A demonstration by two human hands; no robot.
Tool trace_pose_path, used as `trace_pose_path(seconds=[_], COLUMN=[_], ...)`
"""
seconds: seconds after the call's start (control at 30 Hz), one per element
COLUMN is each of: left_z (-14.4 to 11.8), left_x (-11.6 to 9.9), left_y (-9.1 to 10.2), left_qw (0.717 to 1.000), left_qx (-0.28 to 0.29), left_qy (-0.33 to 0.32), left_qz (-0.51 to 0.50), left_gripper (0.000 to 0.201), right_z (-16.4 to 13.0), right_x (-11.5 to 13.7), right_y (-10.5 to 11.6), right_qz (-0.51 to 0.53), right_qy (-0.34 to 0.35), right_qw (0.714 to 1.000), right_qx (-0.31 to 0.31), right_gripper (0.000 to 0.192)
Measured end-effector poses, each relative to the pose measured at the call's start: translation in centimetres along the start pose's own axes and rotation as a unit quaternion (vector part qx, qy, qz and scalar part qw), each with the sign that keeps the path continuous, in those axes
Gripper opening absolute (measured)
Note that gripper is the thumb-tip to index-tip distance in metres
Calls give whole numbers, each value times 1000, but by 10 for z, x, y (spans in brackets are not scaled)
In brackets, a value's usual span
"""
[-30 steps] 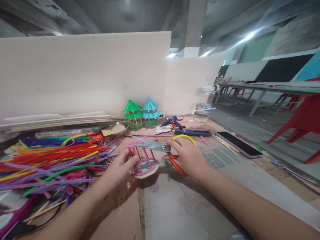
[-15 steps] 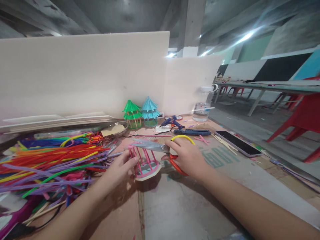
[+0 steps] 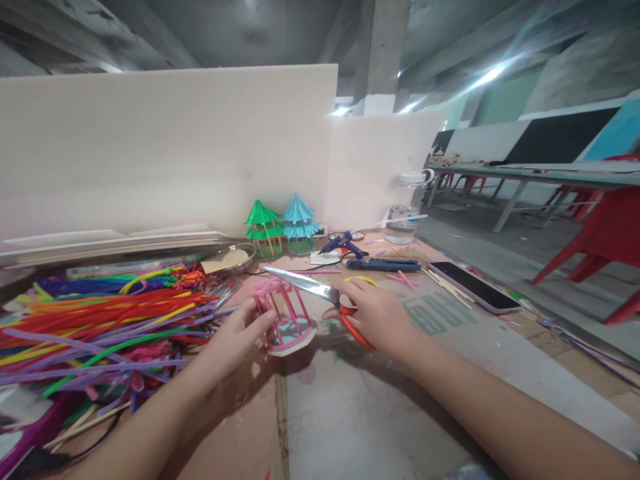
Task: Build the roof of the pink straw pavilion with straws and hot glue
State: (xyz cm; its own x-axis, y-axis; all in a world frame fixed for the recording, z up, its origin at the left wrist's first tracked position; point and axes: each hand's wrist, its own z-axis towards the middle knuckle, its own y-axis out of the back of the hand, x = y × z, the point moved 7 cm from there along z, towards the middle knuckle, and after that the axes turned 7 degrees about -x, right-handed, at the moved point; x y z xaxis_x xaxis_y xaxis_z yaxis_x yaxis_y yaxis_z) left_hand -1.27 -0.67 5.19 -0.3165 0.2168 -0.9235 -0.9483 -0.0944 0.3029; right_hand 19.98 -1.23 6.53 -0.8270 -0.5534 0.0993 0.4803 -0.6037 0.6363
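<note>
My left hand (image 3: pixel 249 325) grips the side of a small pink pavilion frame (image 3: pixel 289 341), which has upright pink posts on a pale, many-sided base. It is held tilted above the table. In my right hand (image 3: pixel 367 310) is a pair of scissors (image 3: pixel 307 285) with orange and yellow handles. The blades point left, over the top of the pink frame, and look nearly closed. Whether they touch the frame I cannot tell. My left fingertips are partly hidden behind the posts.
Many coloured pipe cleaners (image 3: pixel 115 327) lie at left. Behind stand a green model pavilion (image 3: pixel 264 230) and a blue one (image 3: pixel 299 223). A glue gun (image 3: pixel 344 245), a blue utility knife (image 3: pixel 384 265), a phone (image 3: pixel 473 285) and a water bottle (image 3: pixel 403 210) are at the back right.
The scissors have turned in my right hand: the blades come together and the yellow handle loop drops lower. The pink frame has shifted slightly up and left in my left hand.
</note>
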Motion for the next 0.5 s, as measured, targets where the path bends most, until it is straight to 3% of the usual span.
trace_pose_path(seconds=[0.2,0.37,0.5], left_z=[0,4,9], left_x=[5,0,-7], left_y=[2,1,16], left_qw=[981,959,918], left_qx=[18,37,17], left_qy=[-84,-97,-76], left_qz=[175,263,388], left_gripper=[25,35,39], right_z=[2,2,2], right_x=[-18,-25,-27], right_y=[-7,-11,-11], right_qz=[13,5,-10], right_qy=[-76,-100,-115], right_qw=[997,994,992], right_qx=[21,41,49], right_gripper=[38,38,40])
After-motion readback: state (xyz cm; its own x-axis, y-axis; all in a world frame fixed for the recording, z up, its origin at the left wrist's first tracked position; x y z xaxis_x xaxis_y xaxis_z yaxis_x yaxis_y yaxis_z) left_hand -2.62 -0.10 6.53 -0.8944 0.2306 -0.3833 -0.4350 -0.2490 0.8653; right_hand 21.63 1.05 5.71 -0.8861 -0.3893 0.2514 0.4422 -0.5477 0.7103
